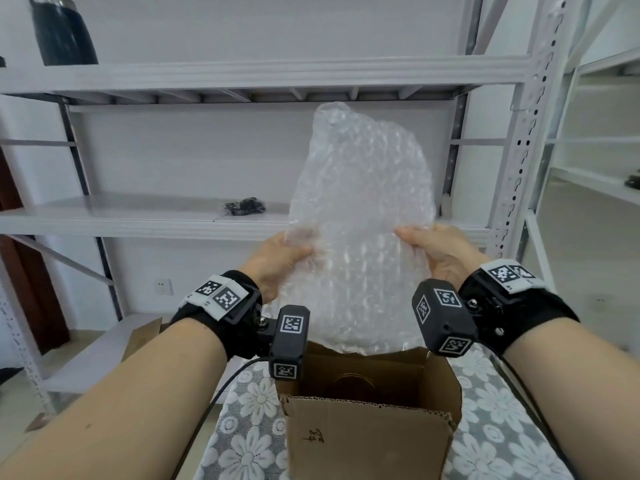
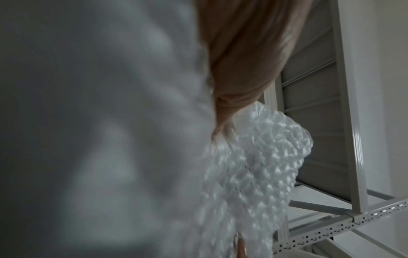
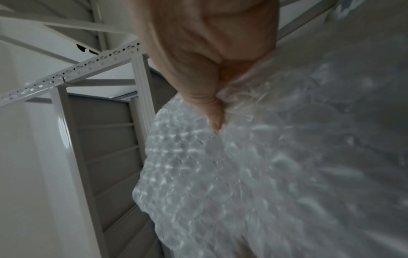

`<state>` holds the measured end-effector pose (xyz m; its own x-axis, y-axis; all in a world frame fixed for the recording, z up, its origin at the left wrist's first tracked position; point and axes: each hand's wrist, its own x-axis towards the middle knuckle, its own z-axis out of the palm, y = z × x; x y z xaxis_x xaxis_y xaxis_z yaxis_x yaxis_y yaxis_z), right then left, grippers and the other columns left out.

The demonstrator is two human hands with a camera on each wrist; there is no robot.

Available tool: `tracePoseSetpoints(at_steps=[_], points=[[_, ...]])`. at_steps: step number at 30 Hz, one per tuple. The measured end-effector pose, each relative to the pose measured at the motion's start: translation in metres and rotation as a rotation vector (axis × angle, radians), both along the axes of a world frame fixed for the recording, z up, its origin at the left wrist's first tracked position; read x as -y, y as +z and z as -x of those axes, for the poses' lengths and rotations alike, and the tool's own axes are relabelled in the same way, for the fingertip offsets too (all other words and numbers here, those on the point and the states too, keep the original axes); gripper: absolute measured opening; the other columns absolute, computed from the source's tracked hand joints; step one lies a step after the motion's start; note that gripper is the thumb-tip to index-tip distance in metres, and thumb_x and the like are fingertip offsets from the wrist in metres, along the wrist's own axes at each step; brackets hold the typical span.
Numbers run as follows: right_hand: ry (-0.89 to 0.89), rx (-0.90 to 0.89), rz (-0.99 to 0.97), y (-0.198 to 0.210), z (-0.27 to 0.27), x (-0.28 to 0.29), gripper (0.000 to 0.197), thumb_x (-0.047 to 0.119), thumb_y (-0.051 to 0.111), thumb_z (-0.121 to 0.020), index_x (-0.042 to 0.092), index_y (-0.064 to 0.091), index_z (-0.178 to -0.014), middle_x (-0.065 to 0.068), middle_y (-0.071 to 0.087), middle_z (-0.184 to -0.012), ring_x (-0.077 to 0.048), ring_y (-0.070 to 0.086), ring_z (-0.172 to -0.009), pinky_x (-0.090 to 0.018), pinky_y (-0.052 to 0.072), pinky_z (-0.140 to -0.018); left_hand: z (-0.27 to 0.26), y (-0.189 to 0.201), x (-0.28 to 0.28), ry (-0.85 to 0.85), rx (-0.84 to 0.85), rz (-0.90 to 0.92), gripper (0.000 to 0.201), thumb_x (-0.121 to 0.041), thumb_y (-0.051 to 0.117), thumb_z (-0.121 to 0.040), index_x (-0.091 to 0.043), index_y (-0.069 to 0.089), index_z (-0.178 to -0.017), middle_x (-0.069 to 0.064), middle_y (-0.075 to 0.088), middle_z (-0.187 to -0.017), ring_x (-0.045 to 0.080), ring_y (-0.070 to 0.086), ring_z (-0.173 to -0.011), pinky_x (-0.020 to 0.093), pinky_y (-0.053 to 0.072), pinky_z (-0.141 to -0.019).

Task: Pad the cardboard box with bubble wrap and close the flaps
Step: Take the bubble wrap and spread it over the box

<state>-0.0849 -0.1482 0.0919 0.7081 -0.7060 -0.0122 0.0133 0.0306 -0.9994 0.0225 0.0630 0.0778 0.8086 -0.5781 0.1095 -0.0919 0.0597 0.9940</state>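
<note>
A clear sheet of bubble wrap (image 1: 360, 216) stands upright in the air above the open brown cardboard box (image 1: 367, 434). My left hand (image 1: 277, 261) grips its left edge and my right hand (image 1: 436, 251) grips its right edge, thumbs on the near face. The sheet's lower end hangs just over the box mouth. The box flaps stand open, and something dark and round shows dimly inside. In the left wrist view the bubble wrap (image 2: 253, 165) spreads below my hand (image 2: 240, 73). In the right wrist view my hand (image 3: 205, 69) pinches the wrap (image 3: 220, 174).
The box sits on a table with a grey floral cloth (image 1: 249, 441). White metal shelving (image 1: 242, 77) stands right behind, with a small dark item (image 1: 244, 206) on the middle shelf and a dark flask (image 1: 62, 29) on top. Another brown box (image 1: 142, 337) lies lower left.
</note>
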Motion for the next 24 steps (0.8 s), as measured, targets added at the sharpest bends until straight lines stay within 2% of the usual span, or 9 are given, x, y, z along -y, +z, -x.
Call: tracePoseSetpoints(at_steps=[2, 4, 7, 10, 12, 15, 17, 20, 24], points=[[-0.028, 0.042, -0.01, -0.002, 0.0, 0.007, 0.052, 0.011, 0.076, -0.075, 0.001, 0.057, -0.122, -0.003, 0.069, -0.098, -0.019, 0.065, -0.096, -0.041, 0.047, -0.1, -0.006, -0.003, -0.001, 0.055, 0.0, 0.03, 0.025, -0.003, 0.053, -0.092, -0.011, 0.06, -0.115, 0.002, 0.065, -0.091, 0.012, 0.061, -0.072, 0.021, 0.05, -0.058], [-0.016, 0.058, -0.003, -0.002, 0.001, 0.013, 0.032, 0.012, 0.075, -0.076, 0.007, 0.065, -0.106, -0.002, 0.069, -0.091, -0.018, 0.063, -0.092, -0.039, 0.047, -0.098, -0.01, -0.005, -0.003, 0.069, -0.024, 0.065, 0.02, -0.001, 0.051, -0.093, -0.009, 0.059, -0.109, 0.001, 0.065, -0.099, 0.008, 0.061, -0.067, 0.014, 0.05, -0.05], [0.043, 0.04, -0.029, -0.005, 0.002, 0.016, 0.024, 0.016, 0.076, -0.074, 0.012, 0.068, -0.097, -0.003, 0.068, -0.086, -0.021, 0.064, -0.087, -0.039, 0.053, -0.082, -0.014, -0.009, -0.002, 0.082, -0.035, 0.071, 0.016, 0.0, 0.051, -0.093, -0.008, 0.058, -0.105, 0.001, 0.061, -0.111, 0.009, 0.058, -0.071, 0.012, 0.05, -0.049], [0.067, 0.032, -0.045, -0.008, 0.003, 0.017, 0.011, 0.021, 0.074, -0.078, 0.015, 0.068, -0.084, -0.003, 0.069, -0.084, -0.021, 0.064, -0.082, -0.034, 0.052, -0.073, -0.018, -0.013, -0.001, 0.135, -0.018, 0.077, 0.014, -0.002, 0.052, -0.093, -0.013, 0.061, -0.095, -0.001, 0.062, -0.098, 0.009, 0.056, -0.069, 0.012, 0.049, -0.047], [0.09, 0.039, -0.03, -0.008, 0.005, 0.013, 0.011, 0.024, 0.072, -0.081, 0.013, 0.069, -0.079, -0.003, 0.069, -0.084, -0.02, 0.063, -0.079, -0.032, 0.052, -0.072, -0.021, -0.016, -0.001, 0.175, -0.022, 0.084, 0.015, -0.003, 0.052, -0.093, -0.015, 0.06, -0.09, -0.002, 0.062, -0.086, 0.011, 0.054, -0.068, 0.018, 0.051, -0.056], [0.14, 0.089, -0.066, -0.008, 0.008, 0.01, 0.013, 0.017, 0.066, -0.086, 0.01, 0.067, -0.076, -0.002, 0.071, -0.068, -0.016, 0.065, -0.063, -0.024, 0.053, -0.053, -0.028, -0.022, -0.001, 0.261, -0.005, 0.084, 0.013, -0.006, 0.054, -0.093, -0.016, 0.061, -0.089, -0.001, 0.058, -0.075, 0.014, 0.051, -0.068, 0.033, 0.045, -0.077], [0.167, 0.16, -0.111, -0.009, 0.008, 0.009, 0.007, 0.007, 0.062, -0.088, 0.005, 0.066, -0.083, -0.002, 0.072, -0.061, -0.014, 0.067, -0.061, -0.018, 0.055, -0.05, -0.029, -0.024, -0.002, 0.326, 0.027, 0.095, 0.013, -0.008, 0.054, -0.093, -0.015, 0.062, -0.099, -0.002, 0.057, -0.074, 0.012, 0.05, -0.067, 0.029, 0.044, -0.073], [0.152, 0.227, -0.133, -0.008, 0.009, 0.008, 0.005, 0.001, 0.065, -0.084, 0.005, 0.063, -0.088, -0.002, 0.073, -0.064, -0.009, 0.07, -0.058, -0.018, 0.058, -0.058, -0.03, -0.026, -0.003, 0.373, 0.068, 0.114, 0.015, -0.009, 0.054, -0.093, -0.017, 0.06, -0.104, -0.001, 0.058, -0.075, 0.012, 0.05, -0.069, 0.025, 0.043, -0.068], [0.124, 0.271, -0.145, -0.009, 0.011, 0.011, 0.009, 0.006, 0.07, -0.08, 0.007, 0.066, -0.087, -0.001, 0.072, -0.061, -0.007, 0.068, -0.053, -0.016, 0.056, -0.054, -0.03, -0.029, -0.003, 0.366, 0.088, 0.13, 0.014, -0.01, 0.055, -0.092, -0.02, 0.06, -0.1, 0.0, 0.056, -0.069, 0.01, 0.051, -0.071, 0.026, 0.041, -0.079]])
